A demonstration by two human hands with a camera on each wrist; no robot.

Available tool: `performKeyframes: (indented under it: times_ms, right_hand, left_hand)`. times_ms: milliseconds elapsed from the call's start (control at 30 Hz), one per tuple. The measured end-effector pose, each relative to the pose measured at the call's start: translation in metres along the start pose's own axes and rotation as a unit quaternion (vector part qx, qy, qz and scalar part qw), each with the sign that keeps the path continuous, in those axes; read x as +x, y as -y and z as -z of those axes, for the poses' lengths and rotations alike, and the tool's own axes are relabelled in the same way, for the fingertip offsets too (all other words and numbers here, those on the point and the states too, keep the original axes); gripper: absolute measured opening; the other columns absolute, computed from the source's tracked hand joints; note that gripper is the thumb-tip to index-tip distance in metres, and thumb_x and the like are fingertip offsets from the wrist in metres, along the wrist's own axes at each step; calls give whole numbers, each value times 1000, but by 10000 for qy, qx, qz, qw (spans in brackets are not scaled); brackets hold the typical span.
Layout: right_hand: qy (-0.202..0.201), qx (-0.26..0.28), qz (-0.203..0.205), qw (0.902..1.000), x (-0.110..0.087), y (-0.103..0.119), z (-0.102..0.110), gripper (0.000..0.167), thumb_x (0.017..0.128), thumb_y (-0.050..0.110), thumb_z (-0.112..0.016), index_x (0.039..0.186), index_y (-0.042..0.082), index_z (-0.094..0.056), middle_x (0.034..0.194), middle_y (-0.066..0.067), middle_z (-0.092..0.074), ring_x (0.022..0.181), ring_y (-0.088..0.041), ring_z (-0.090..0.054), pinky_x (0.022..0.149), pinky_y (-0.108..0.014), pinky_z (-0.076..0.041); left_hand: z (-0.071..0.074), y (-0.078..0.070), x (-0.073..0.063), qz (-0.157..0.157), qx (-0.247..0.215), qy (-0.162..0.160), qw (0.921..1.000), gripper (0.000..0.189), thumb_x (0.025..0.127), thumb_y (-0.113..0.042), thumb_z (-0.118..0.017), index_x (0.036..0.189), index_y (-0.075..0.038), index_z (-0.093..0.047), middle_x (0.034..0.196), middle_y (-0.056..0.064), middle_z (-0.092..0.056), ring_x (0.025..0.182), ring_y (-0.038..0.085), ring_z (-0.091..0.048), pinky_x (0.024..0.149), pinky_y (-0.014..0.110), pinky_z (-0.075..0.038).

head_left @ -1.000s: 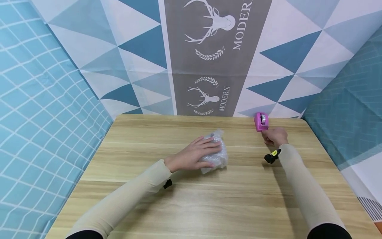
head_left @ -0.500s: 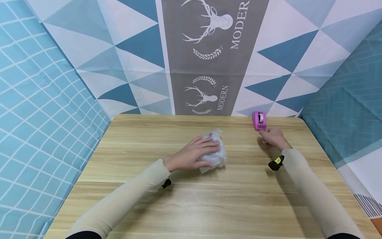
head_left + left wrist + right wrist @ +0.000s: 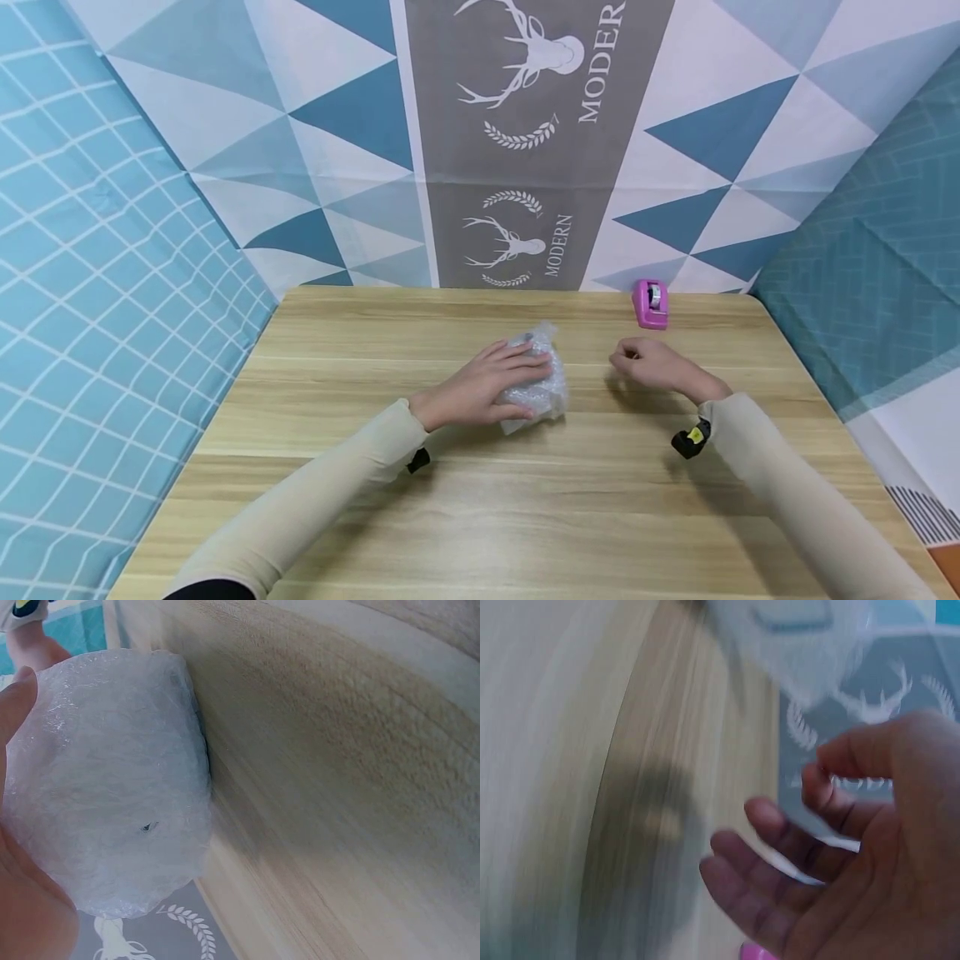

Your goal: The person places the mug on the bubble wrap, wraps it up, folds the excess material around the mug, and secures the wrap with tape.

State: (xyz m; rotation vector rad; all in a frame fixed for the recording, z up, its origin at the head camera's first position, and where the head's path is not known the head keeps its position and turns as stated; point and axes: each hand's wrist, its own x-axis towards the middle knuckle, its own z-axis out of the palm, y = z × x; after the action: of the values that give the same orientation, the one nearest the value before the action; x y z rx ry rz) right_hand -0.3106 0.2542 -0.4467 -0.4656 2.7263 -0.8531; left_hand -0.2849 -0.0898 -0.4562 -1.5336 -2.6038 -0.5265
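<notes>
A package in bubble wrap (image 3: 551, 387) lies near the middle of the table. My left hand (image 3: 491, 387) rests across it with fingers spread, pressing on its top and side. Close up, the left wrist view shows the clear wrap (image 3: 112, 772) between thumb and fingers. To the package's right, my right hand (image 3: 648, 364) is held over the table, thumb and index fingertips pinched together and the other fingers loosely curled. The thin piece of clear tape in that pinch hardly shows. Behind this hand stands a pink tape dispenser (image 3: 651, 306) with a roll in it.
The wooden table (image 3: 480, 517) ends at a back wall covering (image 3: 517, 150) with triangles and deer prints. A blue checked cloth (image 3: 112, 333) hangs on the left, a teal one (image 3: 870, 275) on the right.
My right hand has left the front of the tape dispenser and moved left toward the package, its fingertips still pinched. My left hand has stayed on the package.
</notes>
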Motion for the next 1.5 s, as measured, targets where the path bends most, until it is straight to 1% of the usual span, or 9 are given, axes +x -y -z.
performKeyframes:
  times_ms: [167, 300, 400, 533, 700, 900, 1067, 1300, 1500]
  right_hand:
    - [145, 261, 902, 9955, -2, 25, -6, 24, 106, 21, -55, 87, 8, -63, 73, 1, -55, 65, -12, -50, 62, -27, -44]
    - [410, 567, 1446, 9870, -6, 45, -8, 21, 104, 14, -54, 86, 6, -61, 73, -4, -56, 65, -9, -51, 61, -25, -45]
    - [544, 745, 1802, 9793, -11, 61, -8, 20, 101, 6, -52, 82, 7, -59, 73, -5, -56, 65, -9, -51, 61, -25, -46]
    - [683, 810, 2307, 9672, -16, 82, -10, 22, 95, -1, -49, 78, 12, -55, 70, 4, -52, 63, -6, -49, 59, -24, -45]
    - [871, 497, 2779, 9554, -16, 101, -17, 23, 90, -2, -50, 75, 15, -52, 69, 13, -44, 61, -2, -43, 57, -21, -39]
    - [940, -93, 2925, 9516, -10, 114, -26, 25, 89, 2, -51, 71, 19, -48, 65, 15, -39, 58, 1, -39, 56, -18, -36]
    - [1069, -376, 2918, 9497, -4, 120, -28, 27, 88, 3, -53, 67, 19, -47, 60, 15, -39, 52, 3, -38, 52, -17, -34]
    - [1162, -585, 2847, 9498, 3, 122, -28, 27, 85, 5, -56, 64, 20, -48, 56, 15, -41, 48, 2, -37, 48, -18, -34]
    - [1329, -609, 2635, 9535, 6, 126, -26, 28, 85, 6, -57, 63, 20, -48, 56, 13, -41, 48, 1, -38, 47, -18, -33]
  left_hand:
    - [0, 0, 0, 25, -4, -4, 10000, 70, 98, -49, -67, 157, -22, -44, 166, -5, -38, 159, 21, -23, 132, 48, -6]
    - [0, -1, 0, 21, -46, -15, 10000, 69, 97, -48, -67, 157, -21, -44, 166, -4, -38, 159, 22, -23, 131, 49, -7]
    - [0, -1, 1, 39, -47, 6, 10000, 69, 98, -48, -67, 157, -21, -44, 166, -4, -37, 159, 21, -22, 131, 48, -6]
    - [-1, 0, 1, 70, -45, 26, 10000, 69, 97, -48, -67, 157, -22, -44, 166, -5, -37, 159, 19, -21, 131, 48, -5]
    - [-3, 1, 0, 35, -93, -44, 9999, 69, 97, -47, -68, 157, -22, -44, 166, -4, -38, 159, 20, -21, 131, 50, -8]
    - [-3, 2, 0, 15, -110, -52, 9999, 69, 97, -48, -68, 157, -21, -45, 166, -4, -38, 159, 21, -21, 131, 48, -8]
    - [-3, 2, -1, -16, -118, -54, 9999, 69, 97, -47, -68, 156, -18, -46, 166, -3, -37, 159, 22, -21, 131, 52, -11]
    - [1, 0, -1, -8, -62, -5, 10000, 68, 98, -49, -67, 156, -19, -47, 166, -2, -37, 159, 23, -21, 130, 54, -12]
    - [1, -1, -1, 40, 19, 101, 9999, 68, 99, -50, -65, 156, -19, -45, 167, -1, -35, 160, 24, -20, 131, 52, -10]
